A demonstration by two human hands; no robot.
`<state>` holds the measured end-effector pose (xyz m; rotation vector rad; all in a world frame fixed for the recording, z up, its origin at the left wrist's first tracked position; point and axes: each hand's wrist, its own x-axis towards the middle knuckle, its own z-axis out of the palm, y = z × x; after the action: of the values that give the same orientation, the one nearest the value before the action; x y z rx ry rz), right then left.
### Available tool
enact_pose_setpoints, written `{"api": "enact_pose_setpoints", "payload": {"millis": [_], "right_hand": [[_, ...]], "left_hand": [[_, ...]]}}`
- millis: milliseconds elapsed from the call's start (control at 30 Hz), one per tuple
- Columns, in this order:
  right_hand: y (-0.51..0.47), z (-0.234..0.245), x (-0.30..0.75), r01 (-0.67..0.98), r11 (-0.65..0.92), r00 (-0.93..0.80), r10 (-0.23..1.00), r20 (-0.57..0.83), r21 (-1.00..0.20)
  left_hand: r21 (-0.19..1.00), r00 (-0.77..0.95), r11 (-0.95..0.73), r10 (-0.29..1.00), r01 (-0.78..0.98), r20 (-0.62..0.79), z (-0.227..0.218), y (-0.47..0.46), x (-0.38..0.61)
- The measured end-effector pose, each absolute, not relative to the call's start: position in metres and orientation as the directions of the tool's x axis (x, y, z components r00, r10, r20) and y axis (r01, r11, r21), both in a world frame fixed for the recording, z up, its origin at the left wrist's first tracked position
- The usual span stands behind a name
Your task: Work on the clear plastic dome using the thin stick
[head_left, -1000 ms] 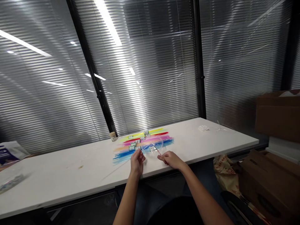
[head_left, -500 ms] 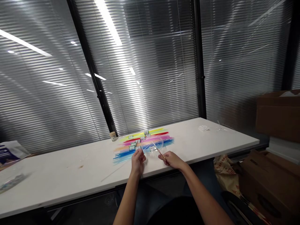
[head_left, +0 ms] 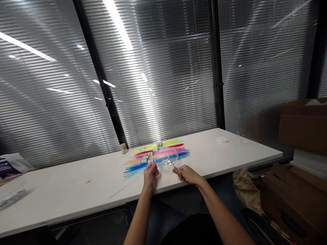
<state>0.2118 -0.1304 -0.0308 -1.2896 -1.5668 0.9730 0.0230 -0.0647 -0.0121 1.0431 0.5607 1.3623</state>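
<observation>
My left hand (head_left: 151,173) is closed in a pinch near the table's front edge. Its fingers grip a clear, thin cord (head_left: 177,153), which arcs in a round loop above the table. To its right, my right hand (head_left: 187,173) is closed around slim scissors (head_left: 171,161) with copper-coloured handles. Their pale tip points up and left, inside the loop's outline; whether it touches the cord I cannot tell. Behind both hands lie bundles of thin coloured strands (head_left: 176,145) in yellow, red, pink, orange and blue, with printed paper bands round their middles. A small clear shiny item (head_left: 166,162) sits below the loop.
The long white table (head_left: 102,183) runs along a glass wall with blinds. A small lidded jar (head_left: 123,147) stands at its back edge. A white crumpled piece (head_left: 222,139) lies right, plastic bags (head_left: 14,199) left. Cardboard boxes (head_left: 293,197) and a paper bag (head_left: 245,190) stand right.
The scissors' tip has shifted very slightly to the right. Both hands keep nearly the same place and grip, and the loop stays where it was.
</observation>
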Motion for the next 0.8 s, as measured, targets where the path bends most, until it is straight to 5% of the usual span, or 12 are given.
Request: {"api": "enact_pose_setpoints", "payload": {"millis": [800], "right_hand": [[-0.1322, -0.0276, 0.2118, 0.371, 0.139, -0.06, 0.99, 0.125, -0.918]], "left_hand": [[0.857, 0.174, -0.109, 0.959, -0.503, 0.224, -0.0125, -0.0648, 0.0231]]}}
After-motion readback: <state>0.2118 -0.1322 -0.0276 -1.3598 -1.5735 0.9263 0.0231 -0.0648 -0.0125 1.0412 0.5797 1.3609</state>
